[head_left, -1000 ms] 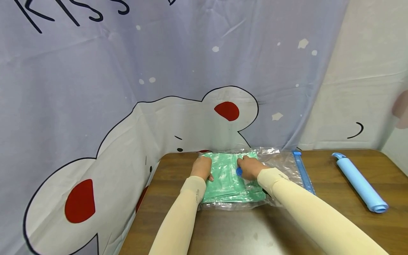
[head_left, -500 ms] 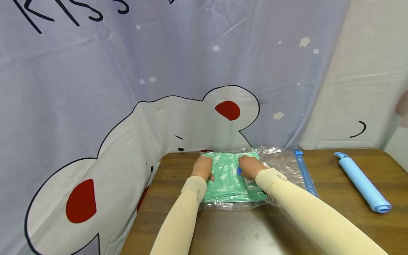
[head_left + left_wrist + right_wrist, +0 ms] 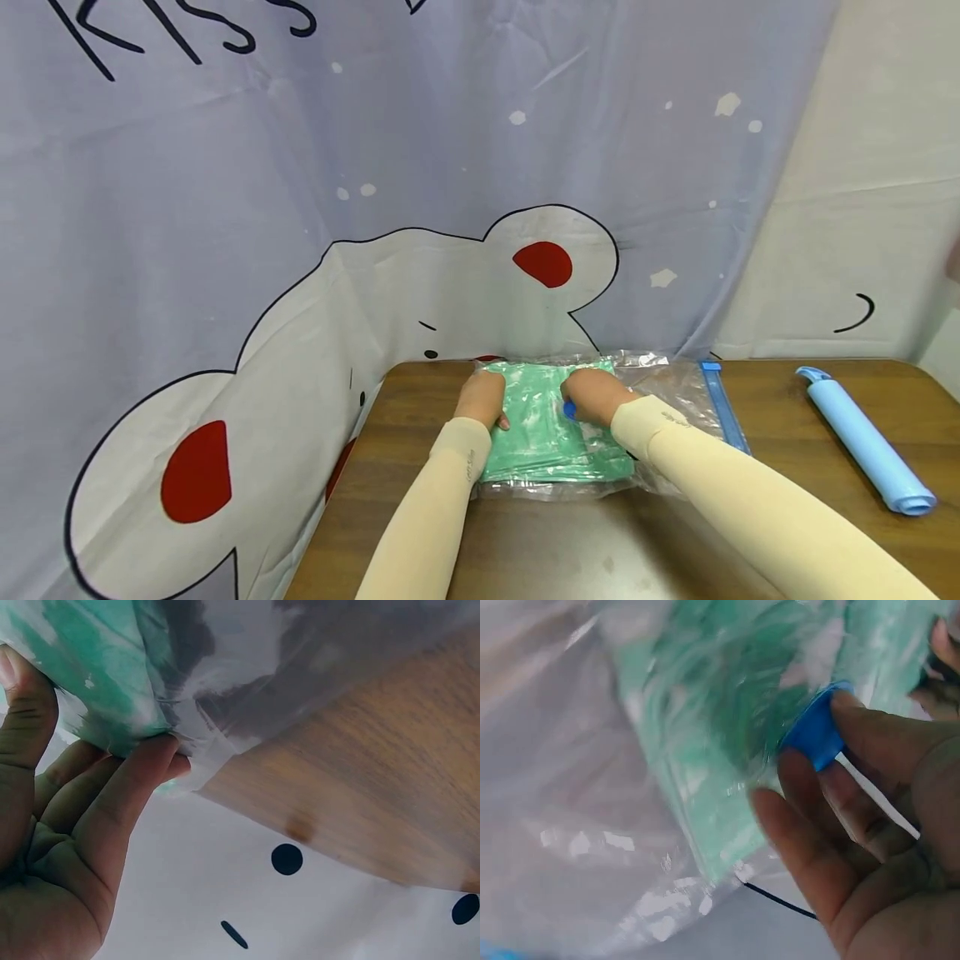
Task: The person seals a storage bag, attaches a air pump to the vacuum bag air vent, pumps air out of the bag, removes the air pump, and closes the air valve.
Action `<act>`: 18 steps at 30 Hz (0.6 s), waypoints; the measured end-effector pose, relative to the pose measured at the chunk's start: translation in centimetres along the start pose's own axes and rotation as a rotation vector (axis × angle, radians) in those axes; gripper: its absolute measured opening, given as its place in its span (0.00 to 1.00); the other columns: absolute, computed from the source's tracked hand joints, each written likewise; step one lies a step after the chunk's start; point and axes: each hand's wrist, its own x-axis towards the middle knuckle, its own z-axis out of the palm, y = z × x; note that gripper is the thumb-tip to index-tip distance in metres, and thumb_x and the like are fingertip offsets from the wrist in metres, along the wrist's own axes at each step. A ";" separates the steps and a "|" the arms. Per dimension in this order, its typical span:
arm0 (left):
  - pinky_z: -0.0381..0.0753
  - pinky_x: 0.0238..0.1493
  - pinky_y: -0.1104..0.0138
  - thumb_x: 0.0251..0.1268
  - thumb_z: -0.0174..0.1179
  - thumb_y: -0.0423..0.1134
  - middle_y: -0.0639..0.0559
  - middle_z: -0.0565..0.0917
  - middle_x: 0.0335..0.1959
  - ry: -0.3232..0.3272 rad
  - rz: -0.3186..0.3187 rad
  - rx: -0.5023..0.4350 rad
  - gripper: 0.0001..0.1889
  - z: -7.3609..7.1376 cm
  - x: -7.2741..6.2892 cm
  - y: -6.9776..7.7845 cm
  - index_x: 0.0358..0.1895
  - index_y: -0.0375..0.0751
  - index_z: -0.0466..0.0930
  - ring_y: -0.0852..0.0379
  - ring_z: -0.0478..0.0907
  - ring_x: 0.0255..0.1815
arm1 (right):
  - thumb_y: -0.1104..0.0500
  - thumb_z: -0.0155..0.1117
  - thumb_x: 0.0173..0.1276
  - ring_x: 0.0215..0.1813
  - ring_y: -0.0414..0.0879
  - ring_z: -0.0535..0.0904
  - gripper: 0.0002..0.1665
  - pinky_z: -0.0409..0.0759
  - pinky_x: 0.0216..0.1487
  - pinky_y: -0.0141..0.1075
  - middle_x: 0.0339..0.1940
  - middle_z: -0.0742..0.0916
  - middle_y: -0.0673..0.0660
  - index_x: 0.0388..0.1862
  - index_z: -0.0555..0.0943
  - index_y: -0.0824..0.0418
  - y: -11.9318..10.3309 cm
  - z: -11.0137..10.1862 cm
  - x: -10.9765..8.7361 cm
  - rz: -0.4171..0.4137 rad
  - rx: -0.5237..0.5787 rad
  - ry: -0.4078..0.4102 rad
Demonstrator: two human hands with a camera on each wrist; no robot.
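Note:
A clear plastic vacuum storage bag (image 3: 558, 492) with folded green cloth (image 3: 532, 442) inside lies flat near the back of the table. At its left edge my left hand (image 3: 482, 398) holds the bag, thumb on the near side and fingers along the edge in the left wrist view. My right hand (image 3: 596, 395) is over the middle of the bag. In the right wrist view, its thumb and fingers pinch a round blue valve cap (image 3: 817, 735) on the bag's surface. Part of the cap is hidden by the fingers.
A light blue hand pump (image 3: 870, 442) lies on the right of the wooden table (image 3: 540, 550). The bag's blue zip strip (image 3: 726, 408) runs along its right end. Behind the table hangs a printed cloth (image 3: 420, 275).
My right hand has turned slightly at the blue valve cap, its knuckles now bunched closer. My left hand stays on the bag's left edge. The head view has shifted a little.

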 end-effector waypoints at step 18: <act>0.97 0.54 0.49 0.46 0.95 0.39 0.43 0.98 0.44 0.061 0.028 -0.005 0.21 0.9 0.4 -0.2 0.43 0.38 0.96 0.56 0.86 0.39 | 0.73 0.74 0.64 0.37 0.61 0.91 0.07 0.93 0.42 0.59 0.30 0.91 0.62 0.30 0.87 0.64 0.6 4.3 1.5 0.142 -0.029 0.077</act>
